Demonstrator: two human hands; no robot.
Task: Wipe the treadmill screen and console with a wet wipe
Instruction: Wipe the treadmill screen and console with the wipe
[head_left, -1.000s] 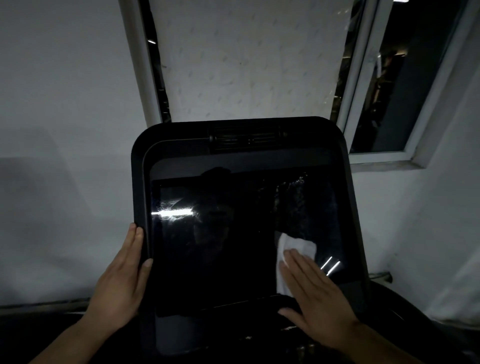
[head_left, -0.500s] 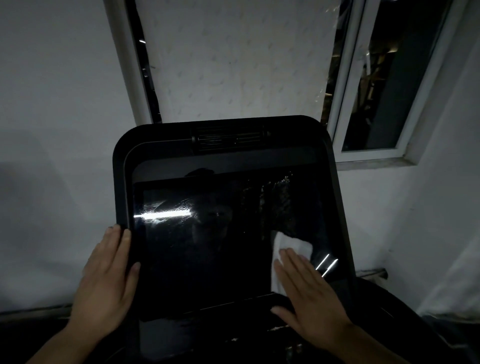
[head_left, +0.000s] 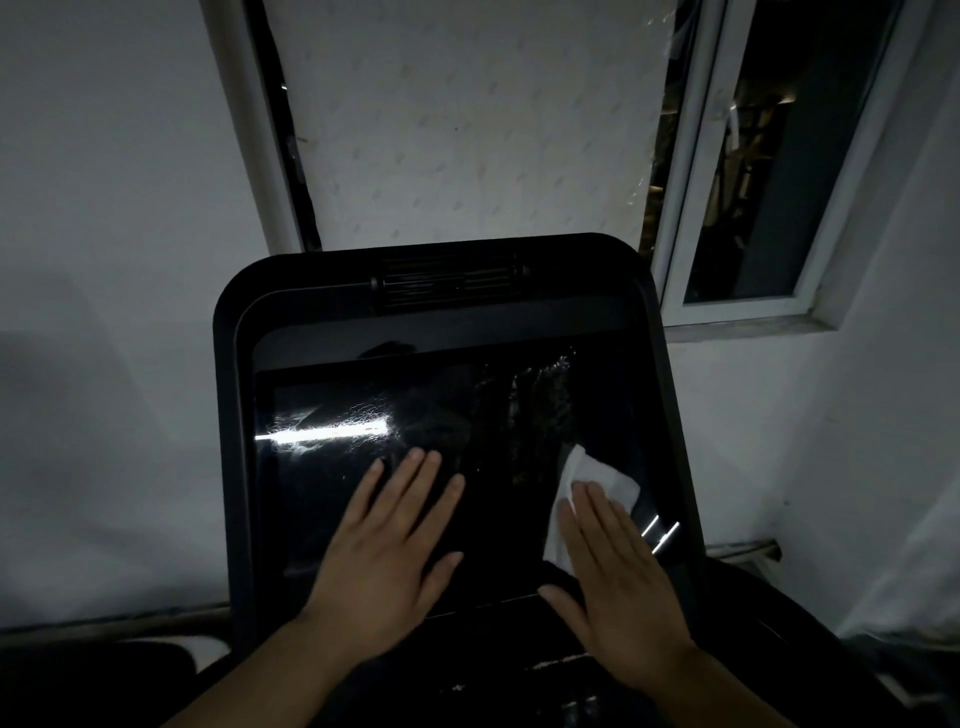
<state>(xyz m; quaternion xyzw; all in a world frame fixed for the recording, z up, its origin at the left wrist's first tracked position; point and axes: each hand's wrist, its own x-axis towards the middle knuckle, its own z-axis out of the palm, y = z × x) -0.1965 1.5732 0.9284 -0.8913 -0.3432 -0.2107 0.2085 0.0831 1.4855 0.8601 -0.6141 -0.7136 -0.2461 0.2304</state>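
Note:
The black treadmill console (head_left: 234, 415) fills the middle of the head view, its dark glossy screen (head_left: 498, 415) tilted toward me with wet streaks near the upper right. A white wet wipe (head_left: 597, 480) lies flat on the screen's lower right. My right hand (head_left: 618, 582) presses on the wipe with fingers straight and together, covering its lower part. My left hand (head_left: 395, 545) rests flat on the lower middle of the screen, fingers spread, holding nothing.
A white wall (head_left: 104, 208) stands close behind the console. A window frame (head_left: 691, 208) with dark glass is at the upper right, a pale patterned blind (head_left: 467, 130) behind the console top. Dark treadmill parts (head_left: 779, 649) lie below right.
My left hand has left the console's left edge and now lies flat on the screen's lower middle. My right hand stays on the wipe at the lower right.

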